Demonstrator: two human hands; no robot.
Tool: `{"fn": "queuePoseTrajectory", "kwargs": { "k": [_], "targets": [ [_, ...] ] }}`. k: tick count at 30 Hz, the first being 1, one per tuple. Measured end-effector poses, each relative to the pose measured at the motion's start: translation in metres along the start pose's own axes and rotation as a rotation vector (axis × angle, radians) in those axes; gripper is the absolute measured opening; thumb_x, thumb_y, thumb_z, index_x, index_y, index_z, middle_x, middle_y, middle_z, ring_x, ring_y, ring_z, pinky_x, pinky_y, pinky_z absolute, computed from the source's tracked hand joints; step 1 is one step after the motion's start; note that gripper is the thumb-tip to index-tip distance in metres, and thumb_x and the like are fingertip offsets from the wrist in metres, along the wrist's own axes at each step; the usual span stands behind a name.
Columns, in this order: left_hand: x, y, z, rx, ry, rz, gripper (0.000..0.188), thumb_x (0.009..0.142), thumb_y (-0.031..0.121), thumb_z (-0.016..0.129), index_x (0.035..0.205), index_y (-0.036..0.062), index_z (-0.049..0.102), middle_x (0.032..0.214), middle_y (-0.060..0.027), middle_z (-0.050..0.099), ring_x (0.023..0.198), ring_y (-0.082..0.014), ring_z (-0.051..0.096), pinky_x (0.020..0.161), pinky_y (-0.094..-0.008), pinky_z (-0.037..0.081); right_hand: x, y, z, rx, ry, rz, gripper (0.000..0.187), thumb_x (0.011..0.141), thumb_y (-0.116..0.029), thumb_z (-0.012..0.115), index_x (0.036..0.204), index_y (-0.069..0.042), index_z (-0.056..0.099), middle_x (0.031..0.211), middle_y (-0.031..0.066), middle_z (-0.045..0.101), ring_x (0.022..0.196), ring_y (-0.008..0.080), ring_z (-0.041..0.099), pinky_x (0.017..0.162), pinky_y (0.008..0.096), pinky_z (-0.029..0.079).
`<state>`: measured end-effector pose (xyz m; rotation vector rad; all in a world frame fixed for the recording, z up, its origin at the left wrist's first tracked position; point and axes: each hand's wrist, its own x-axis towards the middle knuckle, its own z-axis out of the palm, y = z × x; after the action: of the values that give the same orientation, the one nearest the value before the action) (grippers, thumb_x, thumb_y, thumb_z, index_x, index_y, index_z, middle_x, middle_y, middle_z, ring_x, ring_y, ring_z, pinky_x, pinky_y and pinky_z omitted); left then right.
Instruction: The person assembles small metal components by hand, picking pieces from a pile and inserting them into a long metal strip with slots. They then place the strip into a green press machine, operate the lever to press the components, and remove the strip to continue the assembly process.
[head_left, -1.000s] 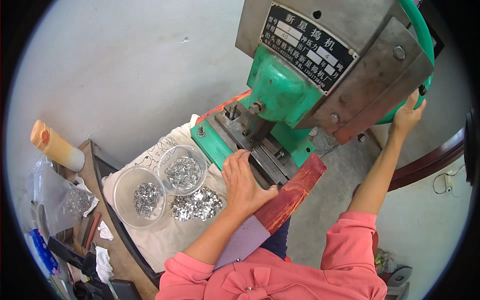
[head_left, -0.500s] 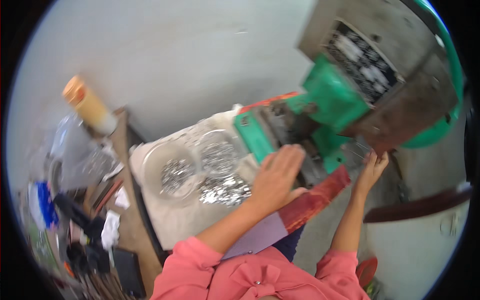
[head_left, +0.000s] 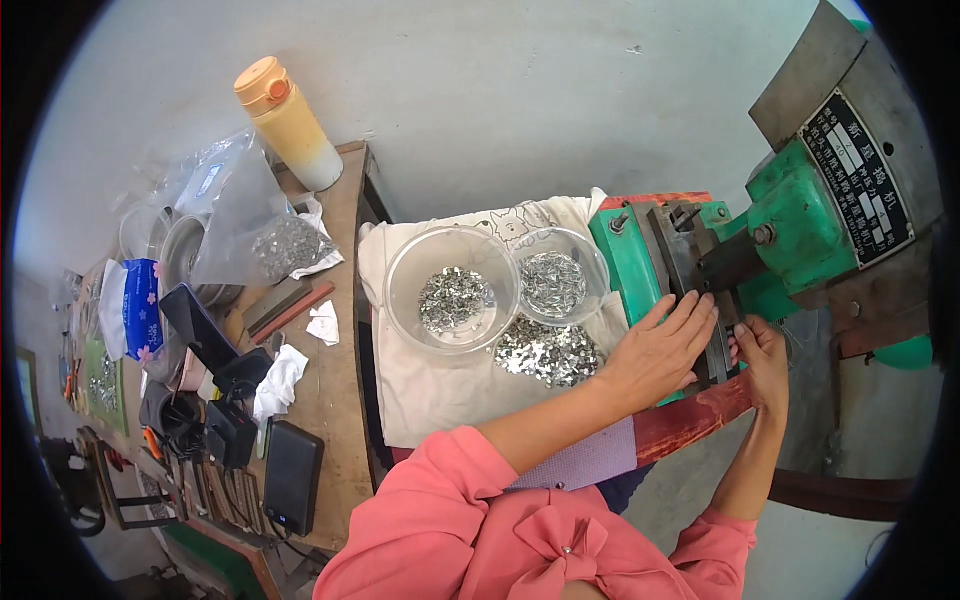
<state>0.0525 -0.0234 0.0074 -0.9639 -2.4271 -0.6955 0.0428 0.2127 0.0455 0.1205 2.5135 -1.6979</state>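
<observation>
My left hand [head_left: 662,348] lies with its fingers stretched out and side by side over the dark metal tooling [head_left: 690,255] on the bed of a green punch press [head_left: 800,220]. At the right side of that tooling, my right hand [head_left: 764,362] has its fingers bent together; what they may hold is hidden. To the left of the press stands a large clear plastic tub [head_left: 400,318] with small shiny metal pieces inside. Beside it, a smaller clear tub [head_left: 597,265] holds thin metal pieces. A loose pile of shiny metal bits [head_left: 548,355] lies in front of the tubs.
A beige cloth [head_left: 410,405] lies under the tubs. On the wooden table [head_left: 345,400] at left stand a yellow bottle [head_left: 295,130], plastic bags [head_left: 240,220], a phone [head_left: 200,325] and a black power bank [head_left: 293,477]. A red worn board [head_left: 690,415] edges the press's front.
My view has swung toward the right, so the press and tubs sit differently in it. My right hand has come up from beneath the press head to the tooling's side, nearer my left hand.
</observation>
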Motion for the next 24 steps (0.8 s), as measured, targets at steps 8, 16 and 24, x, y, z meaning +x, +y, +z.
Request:
{"fn": "queuePoseTrajectory", "kwargs": {
  "k": [8, 16, 24],
  "targets": [
    [-0.006, -0.001, 0.0, -0.04, 0.019, -0.041, 0.088, 0.076, 0.038, 0.081, 0.145, -0.0033, 0.044, 0.153, -0.0179, 0.044, 0.14, -0.0297, 0.043, 0.115, -0.0428, 0.033, -0.025, -0.009, 0.03, 0.023, 0.354, -0.071, 0.012, 0.098, -0.012, 0.065, 0.099, 0.0, 0.064, 0.09, 0.0016, 0.066, 0.076, 0.0065, 0.059, 0.07, 0.0224, 0.049],
    [0.0, 0.001, 0.001, -0.165, 0.038, -0.062, 0.084, 0.072, 0.023, 0.083, 0.142, -0.0047, 0.046, 0.148, -0.0196, 0.047, 0.137, -0.0337, 0.046, 0.107, -0.0416, 0.04, -0.079, 0.009, 0.044, -0.489, 0.175, -0.238, 0.022, 0.095, -0.011, 0.067, 0.085, 0.002, 0.053, 0.072, 0.0099, 0.058, 0.062, 0.0151, 0.059, 0.06, 0.0291, 0.047],
    [-0.001, 0.003, 0.002, -0.108, 0.105, 0.055, 0.052, 0.08, 0.015, 0.069, 0.127, -0.0029, 0.059, 0.137, -0.017, 0.056, 0.136, -0.0323, 0.048, 0.104, -0.041, 0.042, -0.101, 0.002, 0.049, -0.789, 0.288, -0.438, 0.015, 0.1, -0.011, 0.061, 0.096, 0.003, 0.059, 0.075, 0.0173, 0.061, 0.069, 0.0287, 0.064, 0.064, 0.0366, 0.049]
  ]
}}
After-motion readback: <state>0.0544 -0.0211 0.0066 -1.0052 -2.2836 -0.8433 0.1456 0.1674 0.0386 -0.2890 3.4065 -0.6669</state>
